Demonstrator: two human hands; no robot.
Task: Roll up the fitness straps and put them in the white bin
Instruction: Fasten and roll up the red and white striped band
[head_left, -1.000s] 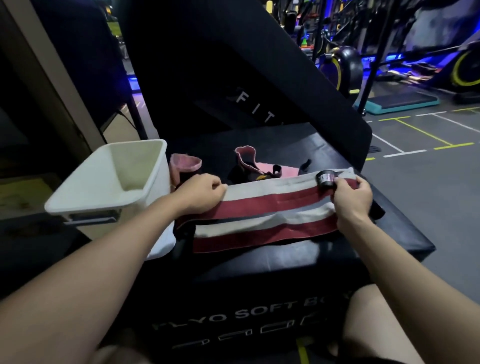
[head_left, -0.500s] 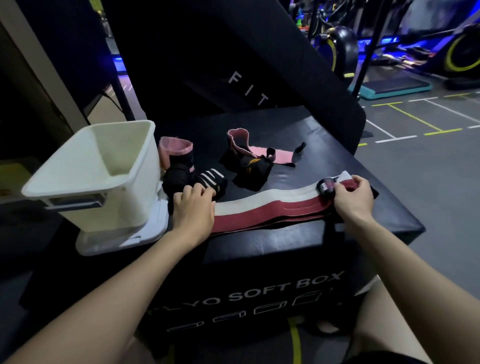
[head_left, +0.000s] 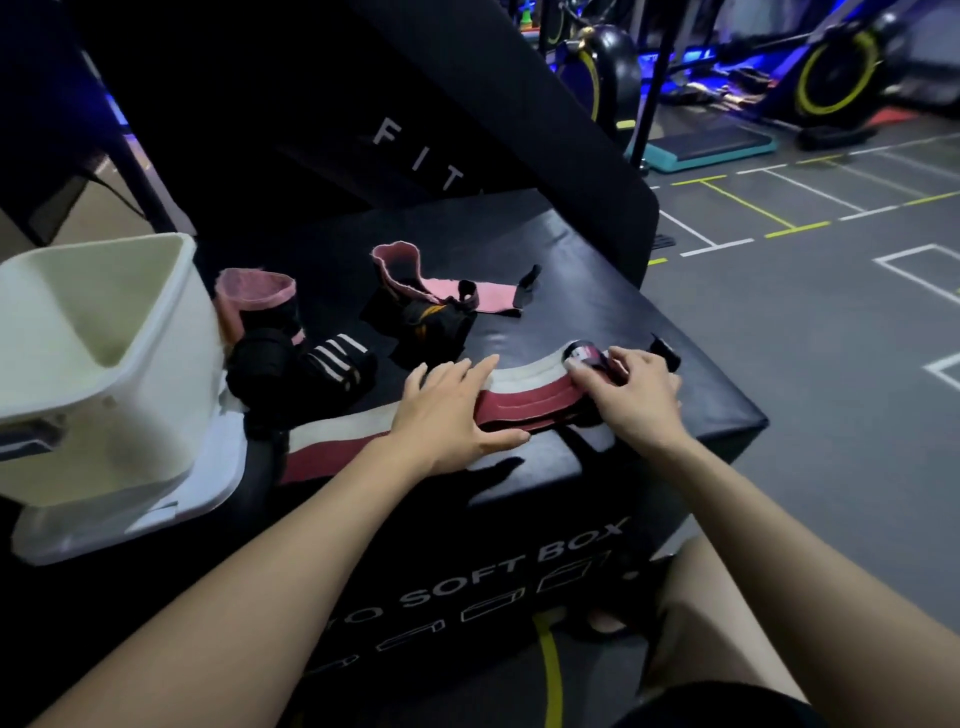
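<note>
A long red and white fitness strap (head_left: 524, 395) lies along the front edge of the black soft box (head_left: 597, 291). My left hand (head_left: 447, 410) presses flat on the strap's middle with straight fingers. My right hand (head_left: 634, 395) pinches the small rolled end of the strap at its right tip. The white bin (head_left: 156, 332) stands at the box's left edge. Between bin and hands lie a pink strap roll (head_left: 254, 291), a black strap with white stripes (head_left: 332, 364), a black strap with orange marks (head_left: 431, 322) and a loose pink strap (head_left: 467, 286).
A slanted black padded board (head_left: 415, 130) marked FIT rises behind the box. Grey gym floor (head_left: 805, 312) with white and yellow lines lies to the right, with exercise bikes (head_left: 831, 78) and a teal step platform (head_left: 706, 143) beyond. My knee (head_left: 727, 597) is in front of the box.
My left hand slid right from the strap's left end to its middle and now lies flat. The strap has been lowered onto the box. My right hand still holds the rolled end.
</note>
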